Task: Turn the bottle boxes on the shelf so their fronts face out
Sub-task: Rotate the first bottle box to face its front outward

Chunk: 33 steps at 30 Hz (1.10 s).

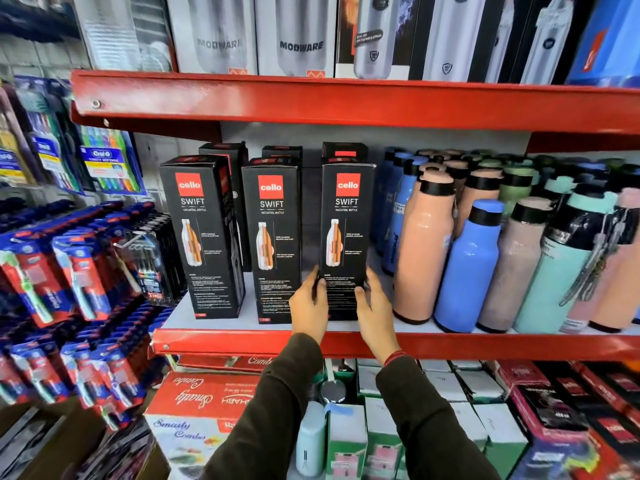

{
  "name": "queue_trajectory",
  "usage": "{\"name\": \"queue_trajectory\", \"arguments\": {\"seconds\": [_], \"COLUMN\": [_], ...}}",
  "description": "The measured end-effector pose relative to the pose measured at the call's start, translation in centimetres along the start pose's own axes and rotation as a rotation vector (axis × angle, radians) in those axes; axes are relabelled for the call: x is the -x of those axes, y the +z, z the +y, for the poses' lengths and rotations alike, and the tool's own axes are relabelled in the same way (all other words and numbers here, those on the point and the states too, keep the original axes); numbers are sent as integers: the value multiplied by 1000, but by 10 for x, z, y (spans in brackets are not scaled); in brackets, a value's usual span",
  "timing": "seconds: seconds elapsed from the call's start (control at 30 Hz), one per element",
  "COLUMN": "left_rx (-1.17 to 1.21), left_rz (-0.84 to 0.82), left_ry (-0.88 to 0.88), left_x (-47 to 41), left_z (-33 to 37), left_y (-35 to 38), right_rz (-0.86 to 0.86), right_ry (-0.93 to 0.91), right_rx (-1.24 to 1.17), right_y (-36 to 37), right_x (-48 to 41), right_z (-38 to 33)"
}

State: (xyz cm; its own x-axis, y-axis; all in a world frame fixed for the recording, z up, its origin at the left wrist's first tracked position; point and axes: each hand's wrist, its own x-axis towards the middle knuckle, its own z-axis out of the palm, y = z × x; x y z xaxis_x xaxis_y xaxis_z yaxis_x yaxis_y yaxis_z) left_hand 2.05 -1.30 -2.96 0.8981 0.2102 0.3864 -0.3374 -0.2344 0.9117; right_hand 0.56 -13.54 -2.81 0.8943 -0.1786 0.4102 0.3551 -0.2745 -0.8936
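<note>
- Bottle boxes: three black "cello SWIFT" cartons stand upright in a front row on the middle shelf, left box, middle box, right box; printed fronts face out on all three.
- Red shelf: the front lip runs across the frame, with the boxes on its pale deck, left of centre.
- Back-row boxes: more black cartons sit behind the front three, only their tops visible.
- Loose bottles: blue, peach, mint and pink ones with black caps fill the same shelf just right of the right box.
- Upper shelf: MODWARE boxes stand in a row above.
- Toothbrush packs hang at far left; red Smarty Combo cartons sit below the shelf.
- Left hand: grips the lower left edge of the right box, thumb on the front, fingers wrapped around the side.
- Right hand: grips the lower right edge of the same box, thumb on the front face; a red band shows at the wrist.
- Both arms wear dark sleeves.
</note>
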Motion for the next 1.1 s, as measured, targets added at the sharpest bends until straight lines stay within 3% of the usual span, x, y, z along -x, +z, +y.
{"name": "queue_trajectory", "arguments": {"seconds": [0.37,0.67,0.9,1.1], "left_rx": [322,450,77,74], "left_rz": [50,89,67,52], "left_ry": [-30,-4,128,54], "left_x": [13,26,15,5], "left_z": [27,37,31,18], "left_y": [-2,-1,3,3], "right_rz": [-35,8,-21,-94], "right_ry": [-57,-91,-80,-78], "right_rx": [30,28,22,16], "right_y": [-20,-22,-28,-32], "right_x": [-11,-18,-23,-22], "right_z": [-15,-25,-19,-16]}}
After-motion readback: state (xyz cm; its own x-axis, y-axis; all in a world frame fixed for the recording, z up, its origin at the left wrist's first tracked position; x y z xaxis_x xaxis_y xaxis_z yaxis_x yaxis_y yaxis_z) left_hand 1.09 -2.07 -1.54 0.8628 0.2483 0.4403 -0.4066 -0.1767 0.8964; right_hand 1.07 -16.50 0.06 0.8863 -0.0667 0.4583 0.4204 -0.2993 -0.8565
